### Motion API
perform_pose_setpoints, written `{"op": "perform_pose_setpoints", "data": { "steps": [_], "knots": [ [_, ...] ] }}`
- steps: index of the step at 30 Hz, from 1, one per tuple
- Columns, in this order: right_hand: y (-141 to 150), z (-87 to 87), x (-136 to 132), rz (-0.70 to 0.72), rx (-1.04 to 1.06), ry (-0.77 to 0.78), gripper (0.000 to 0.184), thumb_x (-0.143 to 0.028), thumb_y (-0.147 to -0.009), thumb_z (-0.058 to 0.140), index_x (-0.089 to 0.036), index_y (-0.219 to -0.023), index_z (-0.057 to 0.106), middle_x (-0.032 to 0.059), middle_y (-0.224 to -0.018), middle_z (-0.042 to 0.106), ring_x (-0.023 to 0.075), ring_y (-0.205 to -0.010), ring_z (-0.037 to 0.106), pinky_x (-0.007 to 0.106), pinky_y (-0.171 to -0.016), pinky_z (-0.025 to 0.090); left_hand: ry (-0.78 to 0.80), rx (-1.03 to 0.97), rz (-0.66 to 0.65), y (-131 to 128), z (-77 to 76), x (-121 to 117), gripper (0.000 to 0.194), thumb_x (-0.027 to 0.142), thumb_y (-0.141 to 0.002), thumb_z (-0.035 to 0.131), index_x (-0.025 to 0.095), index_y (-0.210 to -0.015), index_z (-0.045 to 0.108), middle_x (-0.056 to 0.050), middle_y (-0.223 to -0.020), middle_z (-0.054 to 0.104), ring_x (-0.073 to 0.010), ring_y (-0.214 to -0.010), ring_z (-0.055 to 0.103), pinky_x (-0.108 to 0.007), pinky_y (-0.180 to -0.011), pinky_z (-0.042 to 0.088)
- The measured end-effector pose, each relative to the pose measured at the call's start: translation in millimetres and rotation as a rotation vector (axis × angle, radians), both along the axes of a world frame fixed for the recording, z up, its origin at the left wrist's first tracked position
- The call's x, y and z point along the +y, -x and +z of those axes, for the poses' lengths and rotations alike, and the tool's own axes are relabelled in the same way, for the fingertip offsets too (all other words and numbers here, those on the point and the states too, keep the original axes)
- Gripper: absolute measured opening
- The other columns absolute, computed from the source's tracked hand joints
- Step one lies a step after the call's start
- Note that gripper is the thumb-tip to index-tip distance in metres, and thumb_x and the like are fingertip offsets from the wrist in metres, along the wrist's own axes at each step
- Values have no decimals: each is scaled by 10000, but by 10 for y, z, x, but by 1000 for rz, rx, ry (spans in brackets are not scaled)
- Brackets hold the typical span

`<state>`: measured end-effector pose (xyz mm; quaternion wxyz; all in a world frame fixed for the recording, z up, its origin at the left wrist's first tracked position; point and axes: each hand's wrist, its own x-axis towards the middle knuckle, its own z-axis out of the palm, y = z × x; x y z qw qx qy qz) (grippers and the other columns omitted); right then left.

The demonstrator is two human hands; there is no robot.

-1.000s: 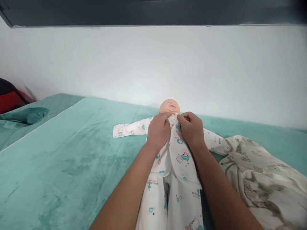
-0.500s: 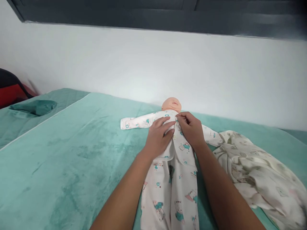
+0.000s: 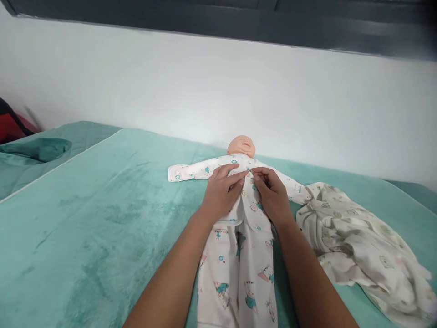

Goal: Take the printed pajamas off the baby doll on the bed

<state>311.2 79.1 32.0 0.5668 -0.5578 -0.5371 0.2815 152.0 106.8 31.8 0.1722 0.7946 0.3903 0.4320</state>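
A baby doll [image 3: 241,146] lies on its back, arms out to both sides. It wears a white long-sleeved baby shirt [image 3: 194,171] with small printed figures and matching trousers [image 3: 252,287]. My left hand [image 3: 223,190] lies over the chest, with its thumb and index finger closed at the shirt's front edge and its other fingers stretched out. Opposite it, my right hand [image 3: 273,193] pinches the other side of the front opening, high on the chest. The fingertips of both hands nearly meet. Below them, the front panels part over the trousers. What lies between the fingertips is too small to make out.
A crumpled white patterned cloth [image 3: 368,246] lies at the right, touching the doll's sleeve end. The green bed cover [image 3: 102,218] spreads under everything. Behind stands a white wall [image 3: 170,86] with a dark panel [image 3: 205,23] above. A red and black object [image 3: 10,125] sits far left.
The view has shifted slightly, so the doll and cloth appear a little further left and higher. My right hand has moved slightly down from the collar along the shirt front. Both hands stay at the opening.
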Motion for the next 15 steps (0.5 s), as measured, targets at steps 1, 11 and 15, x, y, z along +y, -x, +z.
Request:
{"op": "perform_pose_setpoints", "data": {
  "steps": [1,11,15],
  "knots": [
    [-20,-15,21,11,-6,-17,245,-406,-862,598,-257,-1049,649,-6,-848,596,125,-655,471,252,-554,364,-6,0,0,-1,-7,4,312,264,-955,491,315,-1205,672,-28,-1363,569,-208,-1307,462,-428,-1131,371],
    [-98,-42,101,98,30,-59,258,-417,-848,603,-254,-1044,641,15,-857,632,158,-705,537,277,-596,413,5,41,-9,-5,15,-38,351,263,-966,454,311,-1269,625,-41,-1412,527,-222,-1350,419,-442,-1143,348],
    [-115,-23,113,95,0,-16,284,-450,-838,593,-255,-1040,639,8,-771,621,165,-645,530,286,-564,413,59,47,-24,-1,52,-45,373,259,-961,449,323,-1297,600,-31,-1430,509,-215,-1364,400,-430,-1153,334]
  ]
}}
